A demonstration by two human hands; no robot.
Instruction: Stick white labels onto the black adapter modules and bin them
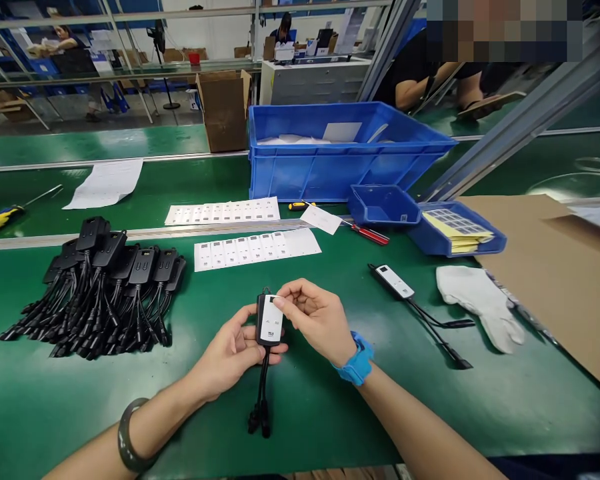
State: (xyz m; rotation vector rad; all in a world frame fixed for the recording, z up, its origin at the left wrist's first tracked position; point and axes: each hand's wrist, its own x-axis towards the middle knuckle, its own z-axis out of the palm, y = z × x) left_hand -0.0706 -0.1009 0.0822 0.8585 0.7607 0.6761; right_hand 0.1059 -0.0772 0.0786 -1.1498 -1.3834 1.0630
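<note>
My left hand (233, 353) grips a small black adapter box (269, 321) with a white label on its face; its black cables (261, 407) hang down to the green table. My right hand (314, 317) pinches the label's top right corner against the box. A heap of unlabelled black adapters (105, 287) lies to the left. One labelled adapter (393, 281) with its cables lies to the right. Two white label sheets (257, 249) lie beyond my hands.
A big blue crate (340, 150) stands at the back, with two small blue bins (383, 203) and a red screwdriver (370, 234) near it. A white glove (480, 303) and a cardboard sheet (555, 267) lie on the right. Other people work behind the frame rails.
</note>
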